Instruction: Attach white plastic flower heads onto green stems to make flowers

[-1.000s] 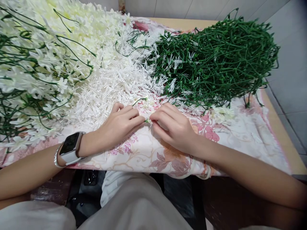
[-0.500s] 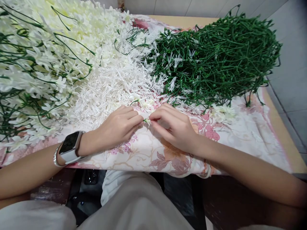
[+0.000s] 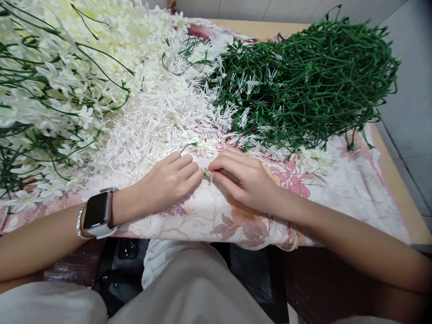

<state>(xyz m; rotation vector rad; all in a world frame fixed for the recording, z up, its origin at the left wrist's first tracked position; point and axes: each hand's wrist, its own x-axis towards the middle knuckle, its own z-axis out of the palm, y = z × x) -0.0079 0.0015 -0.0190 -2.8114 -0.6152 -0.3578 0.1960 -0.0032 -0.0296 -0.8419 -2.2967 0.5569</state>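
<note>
Gripping a small green stem [image 3: 205, 173] at the center of the frame, with the left hand [image 3: 172, 180] curled closed around it and only the tip poking out. Pinching a tiny white stamen piece [image 3: 208, 176] at that tip between the narrowed thumb and index finger of the right hand [image 3: 241, 175]. Working just above a floral-print cloth [image 3: 337, 189], below white stamens [image 3: 145, 130] heaped mid-frame, artificial white flowers [image 3: 111, 40] at upper left and green plastic stems [image 3: 313, 85] piled at upper right.

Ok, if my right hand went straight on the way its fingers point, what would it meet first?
Most likely the small green stem tip, then, just beyond it, your left hand, though depth there is unclear.
</note>
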